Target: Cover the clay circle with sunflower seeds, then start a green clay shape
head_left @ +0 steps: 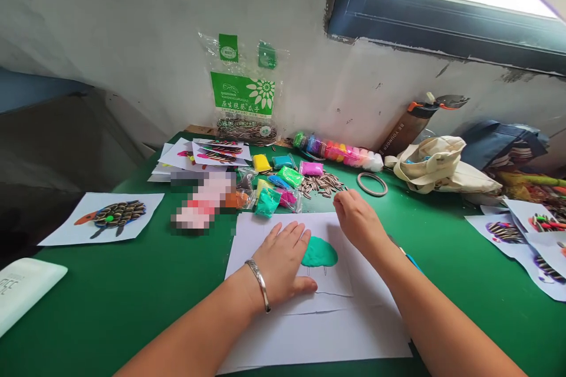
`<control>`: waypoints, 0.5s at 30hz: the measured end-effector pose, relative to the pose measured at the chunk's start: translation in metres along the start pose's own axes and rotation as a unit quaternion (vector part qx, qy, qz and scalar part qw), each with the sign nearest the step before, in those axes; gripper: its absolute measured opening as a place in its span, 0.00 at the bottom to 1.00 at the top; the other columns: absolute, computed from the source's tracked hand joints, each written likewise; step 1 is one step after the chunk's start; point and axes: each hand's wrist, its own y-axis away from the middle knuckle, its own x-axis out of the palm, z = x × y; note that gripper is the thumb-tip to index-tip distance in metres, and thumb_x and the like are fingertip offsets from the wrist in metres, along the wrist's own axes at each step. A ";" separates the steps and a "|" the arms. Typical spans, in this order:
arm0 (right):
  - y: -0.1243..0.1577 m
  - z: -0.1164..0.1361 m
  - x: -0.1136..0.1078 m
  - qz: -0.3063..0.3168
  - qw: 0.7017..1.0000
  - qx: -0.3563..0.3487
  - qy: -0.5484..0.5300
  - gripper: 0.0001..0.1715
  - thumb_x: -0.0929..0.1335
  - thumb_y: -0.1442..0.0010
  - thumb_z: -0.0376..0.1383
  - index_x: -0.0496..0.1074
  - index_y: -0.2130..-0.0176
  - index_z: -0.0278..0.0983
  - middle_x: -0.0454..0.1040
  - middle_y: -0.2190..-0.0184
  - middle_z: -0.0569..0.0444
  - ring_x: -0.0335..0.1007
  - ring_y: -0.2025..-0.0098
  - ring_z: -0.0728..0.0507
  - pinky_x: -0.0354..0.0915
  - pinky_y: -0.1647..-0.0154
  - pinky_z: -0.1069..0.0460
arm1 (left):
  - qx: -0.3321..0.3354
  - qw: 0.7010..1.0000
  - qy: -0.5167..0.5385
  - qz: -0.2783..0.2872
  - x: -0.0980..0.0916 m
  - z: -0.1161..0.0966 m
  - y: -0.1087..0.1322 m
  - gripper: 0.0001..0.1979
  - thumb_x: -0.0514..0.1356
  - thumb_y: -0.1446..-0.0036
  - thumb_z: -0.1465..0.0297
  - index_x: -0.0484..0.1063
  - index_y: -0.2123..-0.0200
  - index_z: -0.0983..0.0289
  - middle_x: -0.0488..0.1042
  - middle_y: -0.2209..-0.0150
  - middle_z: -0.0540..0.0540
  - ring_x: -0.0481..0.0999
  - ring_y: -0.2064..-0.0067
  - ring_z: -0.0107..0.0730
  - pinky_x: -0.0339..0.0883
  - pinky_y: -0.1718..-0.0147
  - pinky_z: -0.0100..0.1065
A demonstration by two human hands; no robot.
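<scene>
My left hand [283,262], with a silver bracelet at the wrist, lies spread on a small white sheet [338,288] and covers its left part. Beside its fingers, a flat teal clay oval [320,252] shows on the sheet above two small drawn legs. My right hand [357,218] is closed near the sheet's upper right corner, close to a pile of sunflower seeds [322,184]; what its fingers hold, if anything, is hidden. Larger white paper [345,339] lies underneath. Colourful clay packets [290,177] lie beyond my left hand.
A seed bag [243,97] leans on the wall. Finished seed pictures [119,218] lie at left and right. Behind the seeds are a tape ring [372,184], a clay pack [338,151], a brown bottle [404,129] and a cream cloth bag [435,165].
</scene>
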 end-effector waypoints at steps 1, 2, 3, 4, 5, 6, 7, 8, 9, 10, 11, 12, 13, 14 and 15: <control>0.007 0.002 -0.002 -0.017 0.998 0.009 -0.053 0.10 0.57 0.35 0.34 0.65 0.64 0.37 0.70 0.66 0.50 0.64 0.65 0.44 0.58 0.65 0.52 | 0.000 1.000 0.001 0.001 0.000 0.000 0.000 0.43 0.58 0.47 0.49 0.52 0.36 0.68 0.52 0.34 0.66 0.47 0.33 0.50 0.41 0.37 0.54; 0.016 0.004 -0.003 -0.024 0.993 0.018 -0.112 0.09 0.58 0.35 0.36 0.64 0.65 0.38 0.70 0.69 0.52 0.64 0.67 0.45 0.58 0.66 0.53 | 0.000 1.000 0.002 0.001 0.000 0.001 0.000 0.43 0.58 0.47 0.49 0.52 0.36 0.68 0.52 0.34 0.66 0.47 0.33 0.50 0.42 0.37 0.54; 0.024 0.005 -0.004 -0.016 0.986 0.019 -0.165 0.09 0.59 0.35 0.38 0.63 0.66 0.39 0.70 0.71 0.55 0.64 0.70 0.46 0.58 0.69 0.53 | 0.000 1.000 0.002 0.002 -0.001 0.001 0.000 0.42 0.59 0.47 0.49 0.53 0.36 0.68 0.52 0.34 0.66 0.47 0.33 0.51 0.42 0.37 0.54; 0.032 0.005 -0.003 -0.005 0.978 0.021 -0.208 0.08 0.59 0.36 0.39 0.63 0.66 0.39 0.69 0.72 0.56 0.63 0.72 0.47 0.59 0.70 0.54 | 0.000 1.000 0.002 0.003 -0.001 0.001 -0.001 0.42 0.59 0.47 0.49 0.53 0.37 0.68 0.52 0.34 0.67 0.47 0.33 0.51 0.42 0.37 0.55; 0.039 0.005 -0.002 0.007 0.971 0.026 -0.239 0.08 0.60 0.36 0.40 0.63 0.66 0.40 0.70 0.73 0.57 0.63 0.73 0.47 0.59 0.70 0.54 | -0.001 1.000 0.002 0.004 -0.001 0.001 -0.001 0.42 0.59 0.47 0.49 0.54 0.37 0.68 0.52 0.34 0.67 0.47 0.33 0.51 0.41 0.37 0.55; 0.045 0.004 0.000 0.020 0.965 0.031 -0.261 0.08 0.60 0.37 0.40 0.63 0.66 0.40 0.70 0.73 0.57 0.64 0.73 0.48 0.59 0.71 0.54 | 0.000 1.000 0.002 0.005 -0.001 0.001 -0.001 0.42 0.59 0.47 0.49 0.54 0.37 0.68 0.52 0.34 0.67 0.47 0.33 0.50 0.41 0.37 0.55; 0.049 0.002 0.002 0.030 0.960 0.034 -0.277 0.07 0.61 0.37 0.40 0.63 0.66 0.40 0.71 0.72 0.57 0.65 0.73 0.48 0.60 0.70 0.54 | 0.000 1.000 0.003 0.007 -0.001 0.000 -0.001 0.42 0.59 0.47 0.49 0.53 0.37 0.68 0.52 0.34 0.66 0.47 0.33 0.50 0.41 0.37 0.55; 0.052 0.001 0.003 0.039 0.957 0.037 -0.286 0.07 0.61 0.38 0.40 0.64 0.66 0.40 0.71 0.72 0.57 0.65 0.72 0.48 0.60 0.70 0.54 | 0.000 1.000 0.004 0.009 -0.002 0.000 -0.001 0.42 0.59 0.47 0.50 0.53 0.36 0.68 0.52 0.34 0.66 0.47 0.33 0.50 0.41 0.37 0.54; 0.054 -0.001 0.005 0.047 0.955 0.036 -0.289 0.07 0.61 0.38 0.39 0.64 0.67 0.40 0.72 0.73 0.57 0.65 0.72 0.48 0.60 0.70 0.54 | -0.001 1.000 0.004 0.012 -0.002 0.000 -0.001 0.42 0.59 0.46 0.50 0.53 0.36 0.68 0.51 0.34 0.66 0.46 0.33 0.49 0.40 0.37 0.54; 0.054 -0.003 0.006 0.053 0.955 0.035 -0.288 0.07 0.61 0.38 0.39 0.65 0.67 0.40 0.72 0.73 0.58 0.65 0.72 0.48 0.60 0.70 0.54 | -0.002 1.000 0.004 0.015 -0.002 0.000 -0.001 0.42 0.59 0.46 0.50 0.52 0.36 0.68 0.51 0.34 0.66 0.46 0.33 0.49 0.40 0.37 0.54; 0.054 -0.004 0.007 0.054 0.957 0.033 -0.284 0.07 0.61 0.38 0.38 0.66 0.66 0.40 0.72 0.72 0.57 0.66 0.72 0.48 0.60 0.70 0.54 | -0.005 1.000 0.003 0.019 -0.003 0.000 -0.001 0.42 0.59 0.46 0.50 0.51 0.36 0.68 0.50 0.34 0.65 0.46 0.33 0.49 0.40 0.37 0.54; 0.054 -0.004 0.007 0.053 0.959 0.029 -0.278 0.07 0.61 0.38 0.37 0.67 0.65 0.40 0.73 0.70 0.57 0.66 0.70 0.47 0.61 0.68 0.54 | -0.008 1.000 0.002 0.023 -0.004 0.000 -0.001 0.43 0.59 0.46 0.51 0.50 0.35 0.69 0.50 0.34 0.65 0.45 0.33 0.48 0.39 0.36 0.53; 0.053 -0.005 0.007 0.053 0.962 0.022 -0.268 0.08 0.60 0.38 0.37 0.68 0.64 0.40 0.74 0.68 0.56 0.67 0.68 0.47 0.61 0.67 0.54 | -0.010 1.000 0.001 0.027 -0.004 -0.001 -0.001 0.43 0.59 0.46 0.51 0.50 0.35 0.69 0.49 0.33 0.65 0.45 0.32 0.48 0.39 0.36 0.53; 0.052 -0.004 0.006 0.055 0.965 0.013 -0.257 0.10 0.60 0.38 0.36 0.69 0.63 0.39 0.74 0.67 0.54 0.68 0.66 0.46 0.61 0.65 0.53 | -0.012 0.999 0.001 0.030 -0.005 -0.001 -0.001 0.43 0.59 0.46 0.51 0.50 0.35 0.68 0.49 0.33 0.65 0.45 0.32 0.48 0.39 0.36 0.53; 0.051 -0.004 0.005 0.059 0.968 0.003 -0.242 0.11 0.60 0.37 0.36 0.70 0.63 0.39 0.74 0.66 0.54 0.68 0.65 0.46 0.61 0.63 0.53 | -0.013 0.999 0.000 0.032 -0.005 -0.001 -0.001 0.42 0.59 0.45 0.51 0.49 0.35 0.68 0.48 0.33 0.64 0.44 0.32 0.47 0.38 0.36 0.53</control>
